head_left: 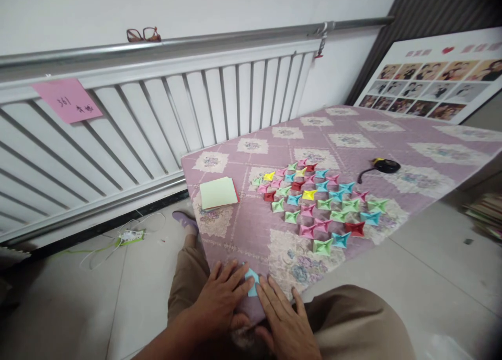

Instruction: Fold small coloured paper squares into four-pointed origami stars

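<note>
A small piece of light blue paper [252,282] lies at the near corner of the table, with its sides under my fingertips. My left hand [223,297] rests on its left side, fingers spread and pressing down. From the right, my right hand [284,315] lies flat with its fingertips at the paper's right edge. Beyond my hands stand rows of several small folded paper shapes [309,195] in green, pink, blue, red and yellow. A stack of pale green paper [218,193] with red sheets beneath sits at the table's left side.
The purple floral tablecloth [247,234] covers the table. A black and yellow tape measure [386,165] lies at the right. Behind is a white radiator [176,114] with glasses [144,35] above. A power strip [131,236] is on the floor at left.
</note>
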The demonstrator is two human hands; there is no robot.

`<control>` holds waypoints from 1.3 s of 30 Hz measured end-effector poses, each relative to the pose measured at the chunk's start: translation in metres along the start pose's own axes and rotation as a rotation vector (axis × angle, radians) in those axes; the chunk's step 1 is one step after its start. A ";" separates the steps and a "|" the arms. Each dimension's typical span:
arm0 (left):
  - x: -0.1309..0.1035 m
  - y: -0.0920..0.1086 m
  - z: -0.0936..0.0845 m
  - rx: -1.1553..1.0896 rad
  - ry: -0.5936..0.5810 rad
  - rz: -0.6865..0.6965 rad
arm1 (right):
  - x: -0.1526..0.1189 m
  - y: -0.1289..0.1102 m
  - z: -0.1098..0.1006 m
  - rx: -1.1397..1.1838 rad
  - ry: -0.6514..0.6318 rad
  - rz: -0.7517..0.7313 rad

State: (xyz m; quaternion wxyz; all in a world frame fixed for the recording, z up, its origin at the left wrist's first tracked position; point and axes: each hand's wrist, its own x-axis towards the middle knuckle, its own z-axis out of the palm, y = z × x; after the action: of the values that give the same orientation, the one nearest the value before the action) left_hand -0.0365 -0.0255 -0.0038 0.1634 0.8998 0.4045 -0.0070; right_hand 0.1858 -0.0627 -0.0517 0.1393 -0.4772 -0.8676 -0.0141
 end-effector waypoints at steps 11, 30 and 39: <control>-0.004 -0.014 -0.006 -0.033 -0.023 0.157 | -0.011 0.003 0.002 -0.115 0.060 0.037; -0.006 -0.013 -0.006 -0.039 0.083 0.163 | 0.015 0.008 -0.035 0.133 0.102 0.301; -0.004 -0.006 0.017 -0.100 0.232 -0.043 | 0.035 -0.005 -0.032 0.177 0.073 0.320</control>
State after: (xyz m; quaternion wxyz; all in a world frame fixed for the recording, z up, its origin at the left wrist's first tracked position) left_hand -0.0416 -0.0298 -0.0208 0.1602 0.8764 0.4396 0.1137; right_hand 0.1711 -0.0417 -0.0117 0.2124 -0.5940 -0.7730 0.0673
